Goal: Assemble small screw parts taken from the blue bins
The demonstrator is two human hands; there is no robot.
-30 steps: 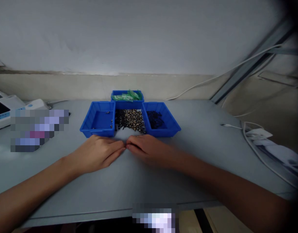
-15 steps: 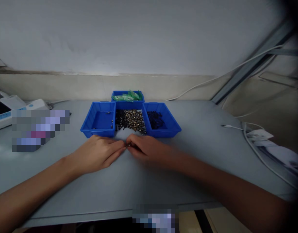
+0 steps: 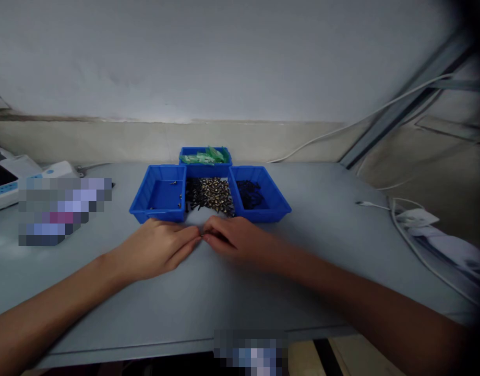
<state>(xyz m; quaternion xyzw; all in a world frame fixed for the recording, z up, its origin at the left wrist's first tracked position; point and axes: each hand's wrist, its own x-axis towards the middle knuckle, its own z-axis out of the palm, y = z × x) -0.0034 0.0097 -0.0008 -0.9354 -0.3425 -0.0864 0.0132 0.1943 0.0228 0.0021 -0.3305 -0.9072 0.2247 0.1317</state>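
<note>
My left hand (image 3: 159, 243) and my right hand (image 3: 234, 237) meet fingertip to fingertip just above the table, in front of the pile. Both are closed in a pinch. Between the fingertips a tiny dark, shiny metal piece (image 3: 202, 235) barely shows; the fingers hide most of it. Right behind the hands lies a heap of small brass-coloured and black screws (image 3: 214, 193). To its left is a blue bin (image 3: 157, 214) with a few screws in it. On the right, another blue bin (image 3: 269, 213) holds small black parts (image 3: 250, 193) whose kind I cannot make out.
A third blue bin (image 3: 206, 151) with green plastic pieces (image 3: 211, 155) stands behind the heap, near the wall. White power strips (image 3: 60, 169) lie at the far left of the grey table (image 3: 146, 308). White cables (image 3: 410, 237) run along the right side.
The fingertips of both hands have drawn slightly closer, and less of the metal piece shows between them. The bins and the heap look the same.
</note>
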